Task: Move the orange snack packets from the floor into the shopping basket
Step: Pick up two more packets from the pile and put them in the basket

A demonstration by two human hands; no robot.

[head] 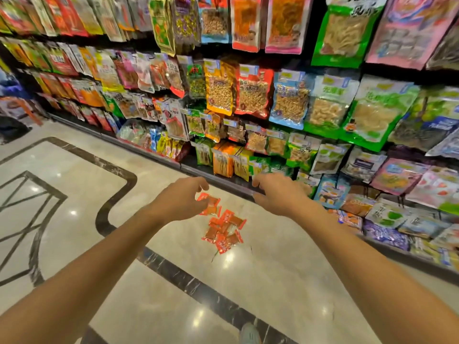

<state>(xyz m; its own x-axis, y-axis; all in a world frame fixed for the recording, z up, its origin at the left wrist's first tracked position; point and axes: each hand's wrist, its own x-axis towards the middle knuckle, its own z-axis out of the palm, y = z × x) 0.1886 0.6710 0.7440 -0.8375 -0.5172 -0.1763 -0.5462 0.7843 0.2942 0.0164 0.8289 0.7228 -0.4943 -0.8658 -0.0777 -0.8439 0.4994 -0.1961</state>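
Observation:
Several small orange snack packets (223, 229) lie in a loose pile on the marble floor, close to the foot of the shelves. My left hand (182, 199) is stretched out above the pile's far-left end, its fingers loosely curled and holding nothing. It overlaps the farthest packet (210, 201) in the picture. My right hand (279, 193) hovers to the right of the pile, near the bottom shelf edge, with its fingers relaxed and empty. No shopping basket is in view.
Tall shelves (273, 95) packed with hanging snack bags run along the far and right side. The glossy marble floor (87, 170) with dark inlay bands spreads to the left. A shoe tip (249, 333) shows at the bottom edge.

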